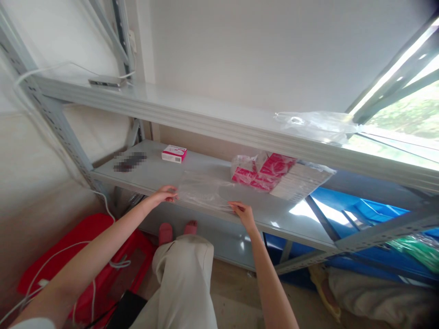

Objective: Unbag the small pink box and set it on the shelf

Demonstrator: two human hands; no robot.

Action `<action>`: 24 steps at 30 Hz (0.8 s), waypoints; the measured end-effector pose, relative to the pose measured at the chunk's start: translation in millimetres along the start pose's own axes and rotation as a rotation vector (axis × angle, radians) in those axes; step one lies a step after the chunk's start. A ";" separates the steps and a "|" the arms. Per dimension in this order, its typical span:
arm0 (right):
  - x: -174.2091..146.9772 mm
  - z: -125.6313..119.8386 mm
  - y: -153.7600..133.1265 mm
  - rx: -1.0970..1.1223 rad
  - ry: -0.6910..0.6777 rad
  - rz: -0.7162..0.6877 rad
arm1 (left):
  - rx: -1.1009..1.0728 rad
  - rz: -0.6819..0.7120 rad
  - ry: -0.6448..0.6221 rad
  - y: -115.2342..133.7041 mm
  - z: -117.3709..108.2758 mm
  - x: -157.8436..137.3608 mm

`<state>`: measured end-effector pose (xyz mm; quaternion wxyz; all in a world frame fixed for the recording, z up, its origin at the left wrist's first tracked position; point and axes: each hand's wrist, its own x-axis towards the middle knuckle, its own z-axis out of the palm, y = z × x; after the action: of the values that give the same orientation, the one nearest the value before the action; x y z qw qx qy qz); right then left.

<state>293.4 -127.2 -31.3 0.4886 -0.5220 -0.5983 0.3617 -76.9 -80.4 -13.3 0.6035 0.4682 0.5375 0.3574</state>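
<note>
Beige trousers (185, 278), pink slippers (177, 230), bare forearms
</note>
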 end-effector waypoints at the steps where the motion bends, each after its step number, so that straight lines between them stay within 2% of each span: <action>1: -0.4 -3.9 0.7 -0.014 0.029 -0.001 | 0.007 0.003 0.011 -0.5 -1.5 0.0; 3: -2.4 -11.2 2.8 -0.041 0.049 0.000 | 0.026 0.010 0.009 -1.8 -5.0 -0.5; 5: -5.8 -16.0 5.2 -0.052 0.007 0.010 | 0.052 0.014 -0.011 -3.1 -7.6 -1.8; 8: -12.1 -17.6 8.7 -0.072 -0.066 0.024 | 0.071 0.024 -0.030 -3.4 -9.0 -6.1; 12: -16.7 -16.8 9.5 -0.172 -0.073 -0.003 | 0.071 0.049 -0.072 -0.8 -9.7 -12.8; 16: -9.0 -19.3 1.6 -0.299 0.025 -0.110 | 0.085 0.079 -0.098 6.4 -8.4 -10.2; 21: 11.1 -18.7 -2.2 -0.403 0.221 -0.225 | 0.062 0.272 -0.058 18.0 1.5 5.5; 24: 16.8 -16.0 8.8 -0.434 0.213 -0.215 | 0.087 0.296 -0.098 13.0 3.6 14.8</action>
<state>311.5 -110.3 -31.9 0.4611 -0.5830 -0.6591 0.1140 -69.9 -63.2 -5.7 0.5490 0.5848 0.4475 0.3955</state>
